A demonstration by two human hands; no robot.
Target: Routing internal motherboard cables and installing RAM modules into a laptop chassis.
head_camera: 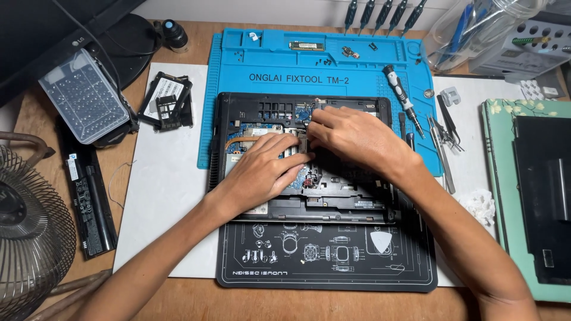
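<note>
Both hands, left hand [264, 172] and right hand [351, 139], press fingertips, grip released, into the opened laptop [250, 110] on the blue mat [267, 59].

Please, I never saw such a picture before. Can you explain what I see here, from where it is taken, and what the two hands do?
A camera on the person's head looks down at a desk. An opened laptop, its inner parts showing, lies on a blue work mat and a black mat. The left hand and right hand both press fingertips on the parts inside; neither visibly holds a tool. A screwdriver and tweezers lie to the right, a long black battery to the left.
</note>
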